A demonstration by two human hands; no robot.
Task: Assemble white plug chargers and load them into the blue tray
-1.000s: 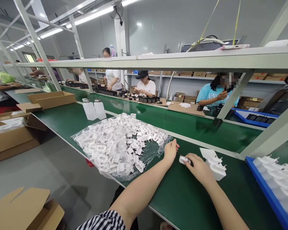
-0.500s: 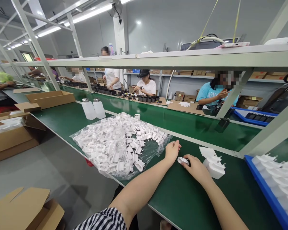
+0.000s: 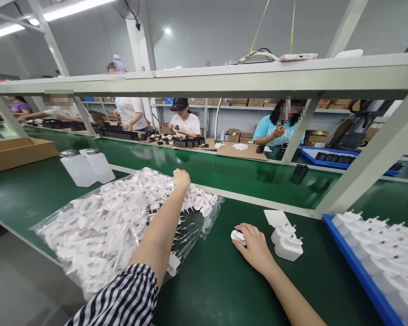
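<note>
My left hand (image 3: 182, 179) is stretched over the far edge of a heap of white plug heads (image 3: 122, 213), its fingers closed. A bit of a white piece shows at its fingertips; the rest is hidden by the hand. My right hand (image 3: 253, 244) rests low over the green bench, thumb and fingers closed round a white oval plug head (image 3: 238, 237). Just right of that hand stand white power adapters (image 3: 288, 244) with metal pins pointing up, and a flat-topped white block (image 3: 276, 218) lies behind them.
Clear plastic sheeting (image 3: 209, 222) lies under the heap. Two white bottles (image 3: 97, 165) stand behind it. A blue tray (image 3: 352, 276) of white adapters is at right. A shelf beam (image 3: 204, 83) and slanted post (image 3: 370, 149) frame the bench; co-workers sit across.
My left hand has moved from beside my right hand out to the heap's far edge, where a lone plug head sat. My right hand still holds its plug head. The view has shifted right.
</note>
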